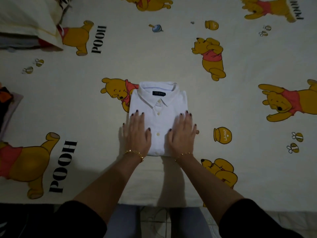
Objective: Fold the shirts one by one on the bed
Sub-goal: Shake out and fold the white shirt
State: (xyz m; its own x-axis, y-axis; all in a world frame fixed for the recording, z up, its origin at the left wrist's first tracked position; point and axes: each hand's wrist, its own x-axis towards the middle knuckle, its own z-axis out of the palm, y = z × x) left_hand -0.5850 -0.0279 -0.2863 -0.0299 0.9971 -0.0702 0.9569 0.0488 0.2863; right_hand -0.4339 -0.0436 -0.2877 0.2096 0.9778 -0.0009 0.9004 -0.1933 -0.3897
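The left grip (137, 133) and the right grip (182, 133) are both released. Palms lie flat and fingers straight, side by side on the lower half of a folded white shirt (159, 105), grasping nothing. The left one covers the shirt's left edge, its little finger reaching onto the sheet. The right one covers the right edge. Between the two thumbs runs the button placket. Just beyond the fingertips sit the collar and a dark neck label, with the collar pointing away from the person.

Behind each grip a gold bracelet (135, 154) circles the wrist, and the forearms run back to black sleeves (82, 219).

The shirt lies on the bed (154, 57), near its front edge, on a cream sheet printed with yellow bears and the word POOH. A printed honey pot (222, 135) shows just right of the right grip. Well to the left of the left grip, at the frame's edge, lies a dark heap of clothes (6, 107). Far beyond it, up left, is a pale pillow (25, 18).
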